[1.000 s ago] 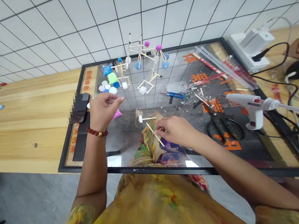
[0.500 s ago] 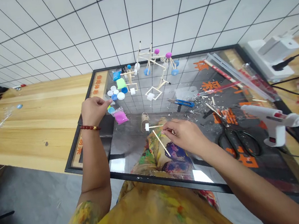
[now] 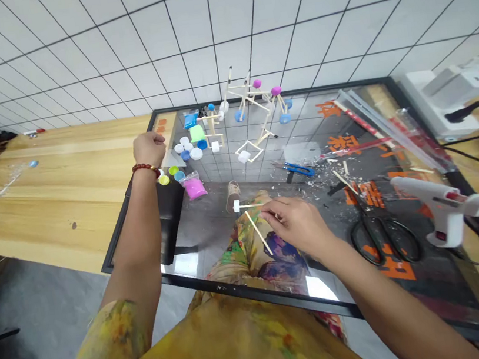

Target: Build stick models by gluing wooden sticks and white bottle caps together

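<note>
- Left hand (image 3: 149, 150): you hold it left of the frame's centre, above the left edge of the glass sheet (image 3: 210, 222); fingers curled inward; whether they grip anything, I cannot tell; a red beaded bracelet (image 3: 143, 167) circles your wrist.
- Right hand (image 3: 299, 223): you have it just right of centre; thumb and forefinger narrow, at the right end of a capped stick (image 3: 250, 206); whether they pinch it, I cannot tell.
- Capped stick: near the centre, roughly level in the frame; a white piece (image 3: 237, 206) sits on its left end.
- Loose stick (image 3: 258, 234): lies slantwise below the capped stick, just left of your right fingertips.
- Near your left hand: round lids (image 3: 195, 153), white and blue, to its right; a pink packet (image 3: 195, 187) lower, left of centre.
- Upper centre: stick structures (image 3: 246, 86) bearing coloured pieces; blue snips (image 3: 298, 169) lie below and right.
- Right side: black-handled scissors (image 3: 397, 240); white glue gun (image 3: 443, 207) beside them; scattered pale scraps lie above the scissors.
</note>
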Tool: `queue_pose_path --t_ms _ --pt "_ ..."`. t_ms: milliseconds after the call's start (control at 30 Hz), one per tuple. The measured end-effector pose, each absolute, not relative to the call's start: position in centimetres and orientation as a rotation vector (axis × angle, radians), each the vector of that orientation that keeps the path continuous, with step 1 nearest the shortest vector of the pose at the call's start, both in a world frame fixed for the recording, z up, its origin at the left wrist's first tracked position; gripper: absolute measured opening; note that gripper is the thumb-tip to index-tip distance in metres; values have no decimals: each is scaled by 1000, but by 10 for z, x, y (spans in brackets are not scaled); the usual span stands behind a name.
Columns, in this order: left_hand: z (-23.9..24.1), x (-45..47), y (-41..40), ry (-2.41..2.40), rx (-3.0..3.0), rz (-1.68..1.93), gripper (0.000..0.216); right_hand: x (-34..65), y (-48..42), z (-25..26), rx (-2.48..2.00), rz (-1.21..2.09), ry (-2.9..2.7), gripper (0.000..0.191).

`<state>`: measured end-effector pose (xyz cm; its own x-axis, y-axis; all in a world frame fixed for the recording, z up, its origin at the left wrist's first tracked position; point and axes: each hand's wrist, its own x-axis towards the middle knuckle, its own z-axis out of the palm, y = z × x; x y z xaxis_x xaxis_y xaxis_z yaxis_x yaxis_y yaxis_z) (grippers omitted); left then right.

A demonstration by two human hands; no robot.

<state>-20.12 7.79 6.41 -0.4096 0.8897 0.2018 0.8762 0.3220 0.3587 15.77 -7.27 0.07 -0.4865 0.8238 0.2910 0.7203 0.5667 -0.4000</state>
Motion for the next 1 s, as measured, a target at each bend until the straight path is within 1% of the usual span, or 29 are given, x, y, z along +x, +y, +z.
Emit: queue_pose_path --t_ms 167,367,467,667,767,800,833,867,900,933,1000 --pt "44 -196 100 2441 1821 363 37 162 -71 4 -1201 257 -2292 20" --pt "29 -200 111 2316 1912 284 58 165 -69 5 -1206 200 -2275 18" --pt "24 -200 113 2244 1967 312 59 165 -70 5 -1201 210 -2285 18" --pt "25 -200 107 2179 1981 462 48 165 -70 4 -1272 262 -2323 22" --pt "35 -188 88 2209 1869 748 46 163 -68 1 -1289 274 -2327 24" --pt "38 -180 77 2130 1703 1019 45 162 -67 -1 -1289 275 -2329 25" --pt "41 -170 65 1954 1549 1226 46 160 -66 -4 -1287 277 -2337 27" --pt "44 -159 52 1752 1410 1368 44 159 -65 -6 -1284 280 -2352 29" --pt "45 -147 39 1529 1278 1436 42 157 -63 -9 -1279 286 -2373 30" --pt "46 -136 25 1300 1161 1418 41 156 -62 -11 -1271 295 -2400 30" --pt "45 -116 3 975 965 1295 39 154 -60 -16 -1248 331 -2436 28"
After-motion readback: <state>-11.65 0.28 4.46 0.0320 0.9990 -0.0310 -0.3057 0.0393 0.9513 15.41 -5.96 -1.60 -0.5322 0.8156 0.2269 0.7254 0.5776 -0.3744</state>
